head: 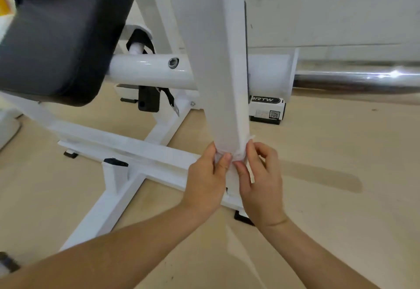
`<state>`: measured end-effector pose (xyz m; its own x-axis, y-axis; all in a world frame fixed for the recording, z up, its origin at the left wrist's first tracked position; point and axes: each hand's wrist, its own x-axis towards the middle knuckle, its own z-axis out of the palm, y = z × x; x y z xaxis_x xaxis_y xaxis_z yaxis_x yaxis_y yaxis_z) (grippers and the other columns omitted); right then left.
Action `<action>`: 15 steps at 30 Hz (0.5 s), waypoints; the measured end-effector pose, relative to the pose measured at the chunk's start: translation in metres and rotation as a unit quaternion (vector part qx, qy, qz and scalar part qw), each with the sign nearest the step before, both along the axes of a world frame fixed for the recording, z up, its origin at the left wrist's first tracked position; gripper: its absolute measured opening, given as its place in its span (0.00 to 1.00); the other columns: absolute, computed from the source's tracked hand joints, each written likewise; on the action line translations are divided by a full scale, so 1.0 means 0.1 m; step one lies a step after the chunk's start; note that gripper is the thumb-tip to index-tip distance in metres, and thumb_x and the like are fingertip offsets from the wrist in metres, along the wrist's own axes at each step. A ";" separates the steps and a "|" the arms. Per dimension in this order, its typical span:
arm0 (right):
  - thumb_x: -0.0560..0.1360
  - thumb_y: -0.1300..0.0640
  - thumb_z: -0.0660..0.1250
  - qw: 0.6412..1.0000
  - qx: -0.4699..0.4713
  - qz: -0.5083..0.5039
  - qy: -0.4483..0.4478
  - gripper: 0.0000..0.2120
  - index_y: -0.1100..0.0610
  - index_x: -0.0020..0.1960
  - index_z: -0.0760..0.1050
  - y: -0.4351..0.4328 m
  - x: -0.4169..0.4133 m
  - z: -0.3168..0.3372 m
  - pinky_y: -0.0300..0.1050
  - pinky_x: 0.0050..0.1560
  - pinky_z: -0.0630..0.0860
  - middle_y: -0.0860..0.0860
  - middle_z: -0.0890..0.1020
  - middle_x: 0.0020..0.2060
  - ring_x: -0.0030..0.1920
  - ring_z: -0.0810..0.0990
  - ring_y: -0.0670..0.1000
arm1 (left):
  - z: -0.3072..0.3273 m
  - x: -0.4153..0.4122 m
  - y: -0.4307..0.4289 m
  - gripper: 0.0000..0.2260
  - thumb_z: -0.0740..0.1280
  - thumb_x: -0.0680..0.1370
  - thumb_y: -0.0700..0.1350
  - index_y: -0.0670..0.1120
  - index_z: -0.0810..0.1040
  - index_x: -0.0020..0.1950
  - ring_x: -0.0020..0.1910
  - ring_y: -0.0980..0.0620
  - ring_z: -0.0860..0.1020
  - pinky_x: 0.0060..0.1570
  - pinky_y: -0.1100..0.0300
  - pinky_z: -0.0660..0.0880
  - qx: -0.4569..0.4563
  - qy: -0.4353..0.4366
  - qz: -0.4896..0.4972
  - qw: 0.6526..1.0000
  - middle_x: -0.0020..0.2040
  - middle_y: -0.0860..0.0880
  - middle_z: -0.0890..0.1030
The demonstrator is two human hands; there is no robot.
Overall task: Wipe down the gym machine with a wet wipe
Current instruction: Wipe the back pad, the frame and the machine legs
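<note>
A black pad (56, 38) fills the upper left, above the machine's white base frame (118, 145), which stands on the tan floor (341, 220). A white crosswise tube (147, 70) runs behind the white upright post (218, 61). Near the post's foot the wet wipe (238, 154) is wrapped around it (white on white, so its edges are hard to trace). The left hand (204, 181) pinches the wipe at the post's left edge, thumb in front and forefinger along the side. The right hand (261, 181) pinches it at the right edge, other fingers loosely bent. A chrome bar (363, 77) sticks out to the right.
</note>
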<state>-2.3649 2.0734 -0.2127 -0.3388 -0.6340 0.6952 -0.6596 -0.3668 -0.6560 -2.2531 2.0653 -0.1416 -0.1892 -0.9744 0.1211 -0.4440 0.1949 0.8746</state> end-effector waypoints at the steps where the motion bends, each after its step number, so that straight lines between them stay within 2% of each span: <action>1: 0.77 0.58 0.63 1.000 0.021 -0.001 -0.011 0.21 0.68 0.66 0.72 0.01 0.00 -0.13 0.31 0.59 0.66 0.54 0.69 0.55 0.54 0.71 0.52 | -0.11 -0.01 -0.01 0.07 0.62 0.82 0.46 0.49 0.76 0.58 0.41 0.62 0.78 0.40 0.70 0.72 0.006 -0.001 0.009 1.000 0.43 0.57 0.81; 5: 0.77 0.56 0.62 0.997 0.066 0.004 -0.035 0.21 0.65 0.66 0.72 0.03 0.01 -0.57 0.36 0.55 0.70 0.57 0.73 0.54 0.53 0.72 0.51 | -0.53 -0.06 -0.05 0.06 0.60 0.82 0.45 0.49 0.76 0.49 0.35 0.59 0.75 0.34 0.68 0.70 0.023 -0.019 0.049 0.998 0.38 0.53 0.80; 8: 0.78 0.55 0.61 0.997 0.074 -0.007 -0.033 0.19 0.60 0.67 0.68 0.03 0.02 -0.73 0.42 0.51 0.72 0.59 0.76 0.52 0.51 0.72 0.52 | -0.78 -0.17 0.04 0.09 0.59 0.83 0.44 0.50 0.77 0.46 0.32 0.61 0.74 0.33 0.69 0.68 0.035 0.021 0.112 0.993 0.33 0.58 0.79; 9: 0.78 0.54 0.61 0.997 0.078 -0.018 -0.022 0.19 0.59 0.67 0.68 0.03 0.02 -0.77 0.42 0.49 0.72 0.59 0.77 0.50 0.50 0.72 0.52 | -0.82 -0.22 0.08 0.09 0.59 0.83 0.44 0.49 0.78 0.47 0.34 0.62 0.75 0.35 0.69 0.69 0.040 0.058 0.137 0.988 0.35 0.59 0.79; 11: 0.78 0.52 0.61 0.995 0.098 -0.026 -0.004 0.18 0.58 0.66 0.71 0.04 -0.01 -0.85 0.43 0.46 0.72 0.56 0.77 0.47 0.48 0.72 0.51 | -0.89 -0.35 0.13 0.10 0.59 0.83 0.45 0.48 0.81 0.56 0.44 0.62 0.79 0.44 0.68 0.75 0.057 0.132 0.190 0.971 0.46 0.57 0.83; 13: 0.78 0.54 0.61 0.991 0.134 -0.005 -0.025 0.17 0.59 0.63 0.76 0.10 -0.05 -0.95 0.39 0.44 0.72 0.53 0.76 0.44 0.45 0.73 0.49 | -0.97 -0.44 0.18 0.12 0.60 0.82 0.47 0.48 0.79 0.63 0.54 0.66 0.77 0.52 0.73 0.73 0.062 0.149 0.250 0.955 0.58 0.56 0.80; 15: 0.77 0.59 0.65 0.979 0.175 0.017 -0.101 0.10 0.60 0.55 0.82 0.21 -0.10 -0.99 0.35 0.41 0.71 0.49 0.77 0.42 0.41 0.75 0.47 | -1.05 -0.48 0.20 0.10 0.63 0.81 0.46 0.48 0.80 0.59 0.49 0.71 0.75 0.48 0.78 0.69 0.060 0.138 0.313 0.938 0.59 0.55 0.76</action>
